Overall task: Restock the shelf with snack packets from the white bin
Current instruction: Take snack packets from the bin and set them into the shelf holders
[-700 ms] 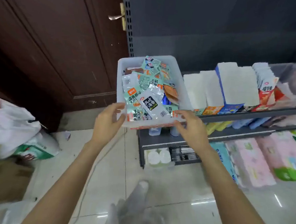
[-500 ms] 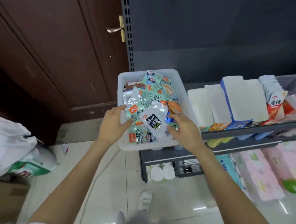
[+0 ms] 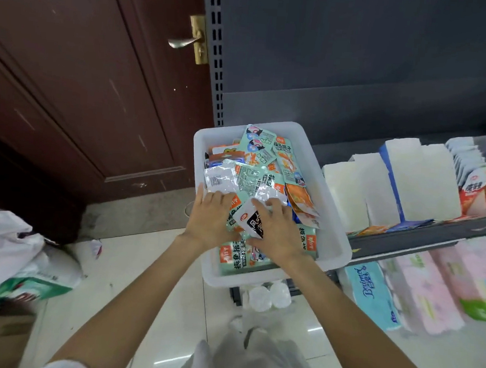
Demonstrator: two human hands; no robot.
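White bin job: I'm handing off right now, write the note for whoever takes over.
Left hand: flat on the snack packets in the white bin, fingers straight, gripping nothing.
Right hand: in the bin too, fingers curled over a white-and-black packet.
Bin sits at the left end of the shelf, overhanging its front edge, still heaped full.
Done: bin in place on the shelf.
Left: lift packets out and stock the shelf.
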